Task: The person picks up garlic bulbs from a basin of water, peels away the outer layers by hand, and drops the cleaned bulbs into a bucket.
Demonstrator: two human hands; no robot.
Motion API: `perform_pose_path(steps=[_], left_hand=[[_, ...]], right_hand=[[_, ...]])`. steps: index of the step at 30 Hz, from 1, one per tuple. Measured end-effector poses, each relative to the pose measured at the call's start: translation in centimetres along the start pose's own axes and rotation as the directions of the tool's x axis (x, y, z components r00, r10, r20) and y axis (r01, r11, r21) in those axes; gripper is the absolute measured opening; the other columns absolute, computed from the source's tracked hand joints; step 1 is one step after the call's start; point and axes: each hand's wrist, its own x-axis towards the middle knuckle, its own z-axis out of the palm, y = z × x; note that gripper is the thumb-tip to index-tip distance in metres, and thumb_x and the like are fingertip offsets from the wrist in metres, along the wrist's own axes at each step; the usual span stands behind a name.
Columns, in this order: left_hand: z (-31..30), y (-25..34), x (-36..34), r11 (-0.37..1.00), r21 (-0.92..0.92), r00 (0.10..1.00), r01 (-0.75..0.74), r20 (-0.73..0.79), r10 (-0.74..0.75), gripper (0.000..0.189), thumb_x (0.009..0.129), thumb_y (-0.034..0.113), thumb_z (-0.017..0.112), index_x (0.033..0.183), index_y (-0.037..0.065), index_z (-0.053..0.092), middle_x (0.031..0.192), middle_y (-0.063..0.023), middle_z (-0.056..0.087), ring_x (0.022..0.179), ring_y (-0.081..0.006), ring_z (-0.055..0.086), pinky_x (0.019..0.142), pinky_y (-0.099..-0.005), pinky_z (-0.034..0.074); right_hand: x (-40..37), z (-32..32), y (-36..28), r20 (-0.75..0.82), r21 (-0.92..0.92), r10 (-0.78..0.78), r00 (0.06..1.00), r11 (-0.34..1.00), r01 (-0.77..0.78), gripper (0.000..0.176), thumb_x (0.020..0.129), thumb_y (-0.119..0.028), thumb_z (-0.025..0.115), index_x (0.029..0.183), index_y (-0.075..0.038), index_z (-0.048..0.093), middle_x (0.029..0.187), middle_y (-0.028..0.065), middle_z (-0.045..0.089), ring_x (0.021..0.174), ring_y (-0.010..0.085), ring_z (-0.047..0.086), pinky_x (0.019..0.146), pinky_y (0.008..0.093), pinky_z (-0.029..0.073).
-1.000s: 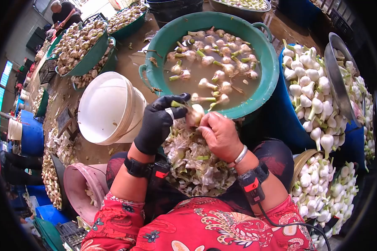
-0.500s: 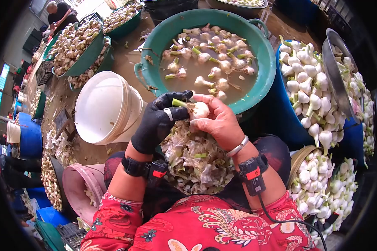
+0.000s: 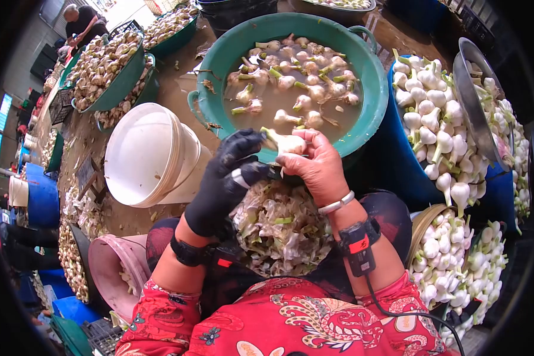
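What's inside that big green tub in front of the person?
Murky brown water with white bulbs floating, green stems attached. The water hides the bottom; the right hand and its held bulb cover the near edge.

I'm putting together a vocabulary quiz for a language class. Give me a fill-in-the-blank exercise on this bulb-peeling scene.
1. The left hand wears a ____ glove.
2. The right hand, gripping a bulb, wears ____ glove.
3. The green basin holds bulbs floating in murky brown ____.
4. The bucket tipped beside the left hand is ____ in colour.

Missing words: black; no; water; white.
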Motion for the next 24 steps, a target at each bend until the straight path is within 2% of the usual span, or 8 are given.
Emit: perform_pose_path(steps=[1,2,6,10,11,16,19,24], left_hand=[[-0.1,0.3,-0.1,0.905,-0.365,0.969,0.220,-0.028,-0.246,0.042,0.085,0.009,0.063,0.125,0.003,0.053,0.111,-0.0103,0.058,0.103,-0.0200,0.057,0.089,-0.0314,0.047],[-1.0,-0.6,0.1,0.883,-0.409,0.970,0.231,0.020,-0.244,0.052,0.089,0.010,0.059,0.136,0.002,0.039,0.112,-0.0092,0.057,0.101,-0.0163,0.058,0.089,-0.0291,0.047],[-1.1,-1.0,0.8,0.702,-0.595,0.919,0.390,0.205,-0.337,0.046,0.087,0.009,0.060,0.130,0.000,0.046,0.108,-0.0101,0.059,0.094,-0.0173,0.061,0.085,-0.0324,0.051],[-0.6,-0.4,1.0,0.753,-0.555,0.929,0.352,0.107,-0.356,0.031,0.085,0.007,0.062,0.114,-0.001,0.059,0.101,-0.0082,0.064,0.091,-0.0159,0.062,0.082,-0.0291,0.051],[-0.5,-0.4,1.0,0.753,-0.554,0.927,0.356,0.109,-0.358,0.031,0.085,0.007,0.062,0.114,-0.001,0.059,0.101,-0.0082,0.064,0.091,-0.0159,0.062,0.082,-0.0291,0.051],[0.2,-1.2,1.0,0.997,-0.061,0.999,0.038,-0.030,-0.040,0.025,0.081,0.001,0.066,0.105,0.001,0.063,0.105,-0.0072,0.065,0.095,-0.0132,0.061,0.087,-0.0281,0.048],[0.7,-1.7,1.0,0.999,-0.035,0.997,0.041,-0.069,-0.043,0.024,0.082,0.003,0.066,0.105,0.001,0.062,0.102,-0.0067,0.065,0.090,-0.0133,0.062,0.082,-0.0283,0.050],[0.8,-1.7,1.1,0.928,-0.290,0.960,0.234,-0.082,-0.267,0.027,0.082,0.005,0.066,0.108,0.000,0.059,0.094,-0.0070,0.065,0.081,-0.0153,0.063,0.075,-0.0301,0.053]], right_hand=[[-0.1,-0.1,-0.6,0.105,0.261,0.170,0.980,0.946,-0.192,0.044,0.077,-0.006,0.071,0.115,-0.001,0.049,0.096,0.0103,0.062,0.078,0.0153,0.063,0.066,0.0273,0.054],[-0.1,0.1,-0.8,0.174,0.352,0.183,0.968,0.906,-0.235,0.043,0.083,-0.004,0.067,0.119,0.000,0.044,0.099,0.0125,0.060,0.081,0.0194,0.065,0.065,0.0289,0.056],[-0.5,0.7,-1.2,0.371,0.489,0.277,0.886,0.753,-0.440,0.042,0.084,-0.006,0.067,0.121,-0.002,0.045,0.099,0.0100,0.061,0.080,0.0179,0.065,0.065,0.0293,0.056],[-0.4,0.8,-1.3,0.299,0.380,0.346,0.889,0.812,-0.444,0.035,0.083,-0.006,0.069,0.114,-0.003,0.054,0.097,0.0078,0.062,0.078,0.0143,0.064,0.063,0.0273,0.054],[-0.5,0.9,-1.3,0.164,0.242,0.251,0.954,0.927,-0.285,0.029,0.082,-0.006,0.070,0.108,-0.003,0.058,0.093,0.0064,0.064,0.075,0.0118,0.062,0.062,0.0257,0.053],[-0.3,0.8,-0.2,-0.076,-0.051,0.090,0.993,0.994,-0.094,0.013,0.078,-0.004,0.071,0.089,-0.002,0.064,0.077,0.0034,0.066,0.065,0.0067,0.059,0.060,0.0217,0.050],[-0.4,0.5,-1.0,0.008,0.059,0.268,0.963,0.962,-0.268,0.013,0.078,-0.003,0.071,0.088,-0.001,0.063,0.079,0.0053,0.067,0.065,0.0077,0.060,0.058,0.0217,0.050],[-0.7,0.9,-1.4,0.003,0.126,0.212,0.977,0.969,-0.211,0.011,0.079,-0.002,0.068,0.088,0.000,0.061,0.075,0.0040,0.064,0.062,0.0080,0.059,0.055,0.0215,0.050]])
